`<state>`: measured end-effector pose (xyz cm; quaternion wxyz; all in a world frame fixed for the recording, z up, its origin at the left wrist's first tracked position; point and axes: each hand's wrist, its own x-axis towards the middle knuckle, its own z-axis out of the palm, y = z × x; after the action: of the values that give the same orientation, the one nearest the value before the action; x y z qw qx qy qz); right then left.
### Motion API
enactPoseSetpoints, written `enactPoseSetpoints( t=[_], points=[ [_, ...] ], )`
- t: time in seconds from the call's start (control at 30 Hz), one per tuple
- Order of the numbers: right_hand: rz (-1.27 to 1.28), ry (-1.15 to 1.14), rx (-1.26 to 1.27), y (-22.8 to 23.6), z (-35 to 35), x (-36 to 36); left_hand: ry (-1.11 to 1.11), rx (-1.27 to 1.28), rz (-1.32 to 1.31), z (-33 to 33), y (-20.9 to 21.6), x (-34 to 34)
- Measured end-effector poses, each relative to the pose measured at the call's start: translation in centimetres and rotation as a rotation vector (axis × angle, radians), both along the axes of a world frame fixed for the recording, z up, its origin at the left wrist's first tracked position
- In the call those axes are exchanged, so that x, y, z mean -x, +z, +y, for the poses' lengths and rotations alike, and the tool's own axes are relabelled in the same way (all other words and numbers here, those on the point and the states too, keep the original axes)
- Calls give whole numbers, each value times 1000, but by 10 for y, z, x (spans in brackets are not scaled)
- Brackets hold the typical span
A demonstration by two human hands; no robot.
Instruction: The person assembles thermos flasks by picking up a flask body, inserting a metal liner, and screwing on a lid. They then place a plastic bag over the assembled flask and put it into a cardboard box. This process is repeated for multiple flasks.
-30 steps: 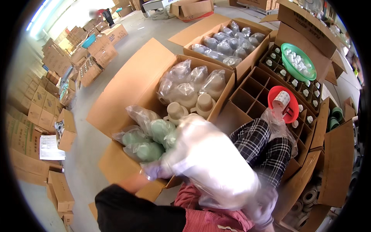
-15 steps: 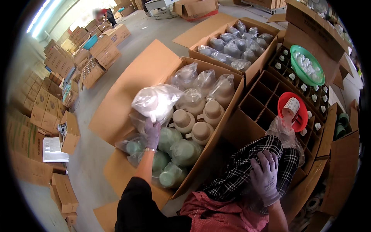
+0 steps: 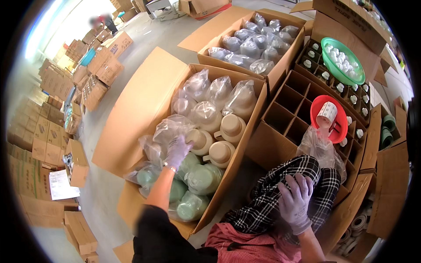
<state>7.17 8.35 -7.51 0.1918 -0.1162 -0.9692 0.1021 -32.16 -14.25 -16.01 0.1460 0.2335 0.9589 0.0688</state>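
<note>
My left hand [image 3: 177, 152], in a pale purple glove, is over the open carton [image 3: 258, 103], fingers parted. It is against a loose clear plastic bag [image 3: 173, 128] and beside a beige vacuum flask [image 3: 198, 141] with a cup lid. Two more bare beige flasks, one of them the near flask [image 3: 219, 153], stand to its right. Bagged beige flasks [image 3: 206, 115] fill the far part of the carton, and bagged green flasks [image 3: 204, 177] lie at the near end. My right hand [image 3: 296, 204], also gloved, rests on my knee with loosely bent, separated fingers and nothing in it.
A second carton [image 3: 204, 57] of bagged grey items stands behind. At right, a divided carton [image 3: 280, 116] carries a red bowl [image 3: 315, 105] with a labelled roll and a green basin [image 3: 326, 46] of small white pieces. Stacked cartons [image 3: 105, 65] and a distant person are at far left.
My left hand has let go of the bagged flask, which now sits in the carton, and has moved slightly right and down. My right hand stays on the knee. The view has shifted a little.
</note>
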Motion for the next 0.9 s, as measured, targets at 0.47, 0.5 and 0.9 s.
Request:
enactPoseSetpoints(
  t=[0.47, 0.5, 0.9],
  points=[
    [129, 49, 178, 30, -1, 9, -4, -182, 241, 4, 137, -62],
    [174, 24, 214, 34, 1, 9, -34, -329, 240, 11, 170, -82],
    [1179, 28, 1350, 82, 84, -35, 426, -1060, -1706, 41, 158, -234]
  ],
)
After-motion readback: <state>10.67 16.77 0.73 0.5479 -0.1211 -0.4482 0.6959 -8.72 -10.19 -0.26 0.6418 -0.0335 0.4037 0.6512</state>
